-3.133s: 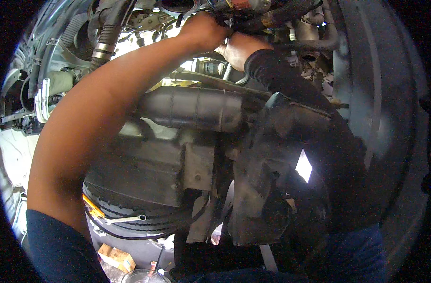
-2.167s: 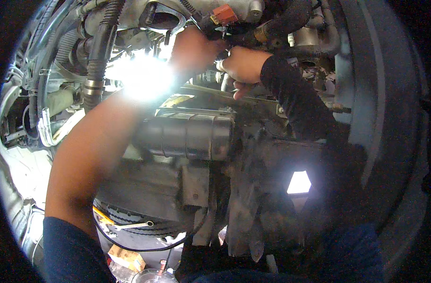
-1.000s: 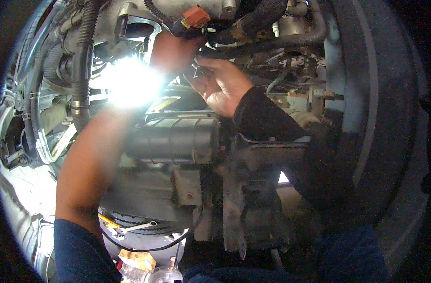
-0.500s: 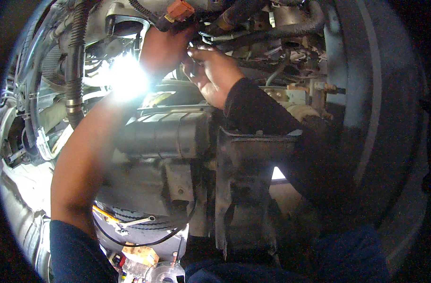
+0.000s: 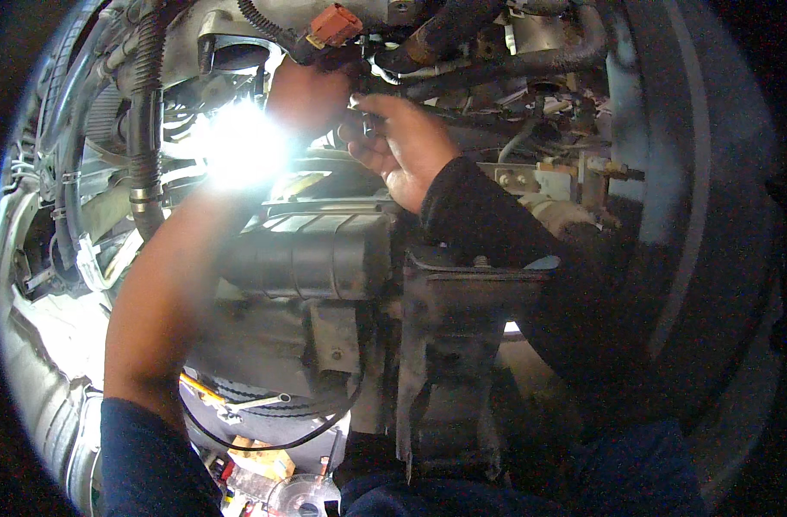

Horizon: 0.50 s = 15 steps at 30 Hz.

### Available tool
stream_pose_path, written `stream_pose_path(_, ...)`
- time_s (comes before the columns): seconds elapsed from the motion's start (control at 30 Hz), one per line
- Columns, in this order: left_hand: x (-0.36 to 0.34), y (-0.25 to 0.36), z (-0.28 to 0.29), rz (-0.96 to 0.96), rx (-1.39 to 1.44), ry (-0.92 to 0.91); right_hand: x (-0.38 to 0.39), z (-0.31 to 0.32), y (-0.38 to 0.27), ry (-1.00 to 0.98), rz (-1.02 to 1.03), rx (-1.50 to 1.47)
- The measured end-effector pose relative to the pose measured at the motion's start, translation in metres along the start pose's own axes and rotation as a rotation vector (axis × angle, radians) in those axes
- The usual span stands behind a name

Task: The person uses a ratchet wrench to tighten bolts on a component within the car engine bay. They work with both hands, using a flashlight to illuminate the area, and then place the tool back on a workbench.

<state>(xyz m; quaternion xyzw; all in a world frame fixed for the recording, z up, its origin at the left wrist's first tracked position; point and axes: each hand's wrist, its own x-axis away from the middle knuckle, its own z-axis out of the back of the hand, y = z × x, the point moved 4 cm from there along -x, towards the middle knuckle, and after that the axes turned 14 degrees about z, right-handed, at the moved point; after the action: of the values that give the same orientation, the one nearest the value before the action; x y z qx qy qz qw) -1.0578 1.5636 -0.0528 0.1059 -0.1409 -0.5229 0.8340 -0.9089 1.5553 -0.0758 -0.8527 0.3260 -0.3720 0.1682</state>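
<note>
Deep in the engine bay, my left hand [image 5: 310,93] is a soft reddish shape just below an orange connector [image 5: 331,28] with a black corrugated cable. Its fingertips are hidden among the dark parts, and a very bright glare washes over my forearm. Close beside it, to the right and slightly lower, my right hand [image 5: 397,148] is turned palm partly toward me, thumb up and fingers curled around something small that I cannot make out. Dark hoses [image 5: 505,73] run just above both hands.
A black ribbed cylinder [image 5: 299,254] crosses below the hands, with a dark metal bracket [image 5: 445,293] at its right. Corrugated hoses [image 5: 147,129] run down the left. A wrench [image 5: 260,401], yellow-handled tool, cable, small box [image 5: 264,461] and clear round container lie low. A dark panel [image 5: 678,215] borders the right.
Since three seconds ago, a glare has appeared over my left forearm. My right hand has turned to show more palm and curled fingers. The whole scene has shifted somewhat left in view.
</note>
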Motion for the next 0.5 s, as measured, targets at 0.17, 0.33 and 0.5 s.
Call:
stream_pose_path(0.17, -0.006, -0.010, -0.005, -0.138, -0.236, 0.095, -0.001, -0.001, 0.000, 0.041, 0.031, -0.014)
stream_pose_path(0.33, -0.007, -0.009, -0.004, -0.094, -0.048, 0.016, -0.004, 0.002, 0.004, 0.075, 0.066, -0.047)
stream_pose_path(0.5, -0.008, -0.010, -0.013, 0.244, 1.014, -0.341, -0.008, 0.004, 0.007, 0.025, 0.080, -0.062)
